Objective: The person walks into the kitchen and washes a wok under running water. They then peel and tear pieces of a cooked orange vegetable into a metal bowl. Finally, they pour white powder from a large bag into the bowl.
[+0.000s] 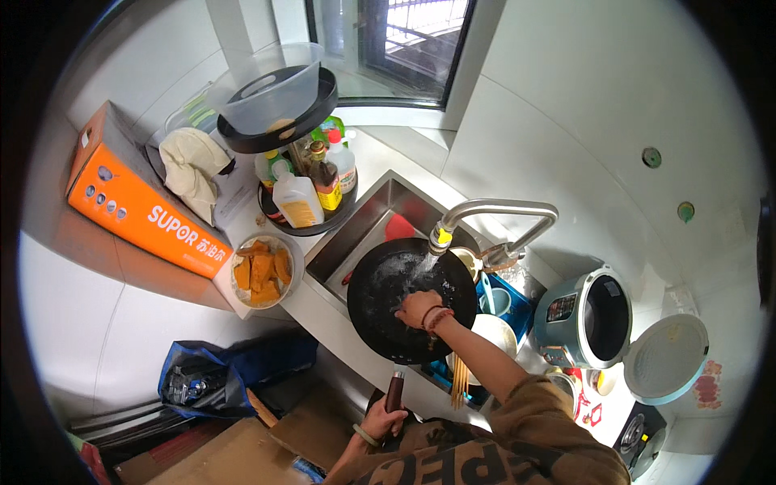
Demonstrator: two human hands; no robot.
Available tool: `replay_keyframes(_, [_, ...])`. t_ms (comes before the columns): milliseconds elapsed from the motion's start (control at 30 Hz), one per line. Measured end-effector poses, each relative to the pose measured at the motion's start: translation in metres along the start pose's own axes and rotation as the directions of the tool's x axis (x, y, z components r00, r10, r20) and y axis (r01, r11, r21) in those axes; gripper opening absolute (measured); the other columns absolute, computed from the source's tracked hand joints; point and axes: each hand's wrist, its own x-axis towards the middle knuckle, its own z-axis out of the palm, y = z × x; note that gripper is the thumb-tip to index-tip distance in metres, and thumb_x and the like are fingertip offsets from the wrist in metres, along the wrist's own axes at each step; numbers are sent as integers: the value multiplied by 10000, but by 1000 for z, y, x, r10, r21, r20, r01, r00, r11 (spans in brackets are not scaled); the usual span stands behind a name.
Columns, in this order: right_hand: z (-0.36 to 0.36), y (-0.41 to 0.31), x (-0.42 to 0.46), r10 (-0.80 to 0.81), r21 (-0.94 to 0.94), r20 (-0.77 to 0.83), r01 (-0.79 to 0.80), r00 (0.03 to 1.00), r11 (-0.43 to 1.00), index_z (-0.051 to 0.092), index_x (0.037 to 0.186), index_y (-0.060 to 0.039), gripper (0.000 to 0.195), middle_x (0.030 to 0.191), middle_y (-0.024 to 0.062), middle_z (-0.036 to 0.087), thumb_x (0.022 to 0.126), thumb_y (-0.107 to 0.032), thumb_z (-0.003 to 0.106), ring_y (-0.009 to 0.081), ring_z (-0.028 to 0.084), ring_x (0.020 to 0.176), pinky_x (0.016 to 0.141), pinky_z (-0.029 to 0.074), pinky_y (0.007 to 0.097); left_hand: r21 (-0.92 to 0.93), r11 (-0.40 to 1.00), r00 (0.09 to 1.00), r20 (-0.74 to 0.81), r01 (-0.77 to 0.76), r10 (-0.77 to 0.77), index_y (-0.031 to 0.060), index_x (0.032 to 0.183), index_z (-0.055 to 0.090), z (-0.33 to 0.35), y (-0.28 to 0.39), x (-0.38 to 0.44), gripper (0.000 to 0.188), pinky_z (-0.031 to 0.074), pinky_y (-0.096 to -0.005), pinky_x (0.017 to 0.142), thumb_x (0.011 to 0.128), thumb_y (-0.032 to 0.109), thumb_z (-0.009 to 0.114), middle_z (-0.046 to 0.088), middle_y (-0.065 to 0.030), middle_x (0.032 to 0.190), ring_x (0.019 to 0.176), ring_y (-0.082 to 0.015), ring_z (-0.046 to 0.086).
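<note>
A black wok (379, 291) rests over the stainless steel sink (339, 248), with water running into it from the curved metal faucet (503, 207). My left hand (385, 418) grips the wok's brown handle (395, 393) near my body. My right hand (419, 308), with beaded bracelets at the wrist, is down inside the wok, its fingers curled in the water near the stream; whether they hold anything cannot be seen. A red object (399, 227) lies in the sink behind the wok.
A bowl of orange pumpkin pieces (293, 267) stands left of the sink, below a rack of bottles (298, 203) and an orange box (151, 212). On the right are chopsticks (460, 382), a white bowl (498, 333) and an open rice cooker (570, 321).
</note>
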Motion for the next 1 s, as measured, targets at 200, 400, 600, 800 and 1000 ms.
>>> replay_keyframes(200, [-4,49,26,414,326,-270,-322,869,889,733,941,-90,239,908,162,726,801,-282,715,295,718,821,718,562,420,-6,1000,1000,15,-6,6,37,966,444,-4,-3,1,248,405,-295,421,853,36,664,474,-36,606,450,-140,474])
replay_keyframes(400, [-1,83,35,623,831,-29,-328,781,450,717,956,-43,157,839,125,730,827,-119,669,193,716,731,653,555,343,-67,998,999,33,10,-8,31,984,443,-4,-4,3,269,412,-296,425,846,32,675,481,-44,623,460,-141,477])
replay_keyframes(600, [-67,135,-39,747,620,-627,-439,219,650,639,1100,-86,258,1171,199,586,882,-217,601,396,628,983,819,517,480,21,1000,1000,-12,-10,10,27,967,445,-9,-12,5,267,415,-307,418,840,31,680,499,-55,627,457,-153,484])
replay_keyframes(800, [-72,278,-14,816,970,-107,-122,568,212,565,1367,-50,730,1330,228,583,980,-614,312,338,541,1225,1036,398,385,5,1000,999,31,-14,14,37,964,450,-5,-3,1,260,416,-308,419,843,30,680,499,-53,609,444,-157,486])
replay_keyframes(1000, [-33,279,-41,805,923,-385,159,451,351,635,1206,32,616,1186,175,678,1009,-503,402,276,642,1094,963,462,372,30,999,998,56,-45,43,47,977,449,-3,-11,-8,263,408,-296,425,845,45,676,481,-44,614,460,-141,468])
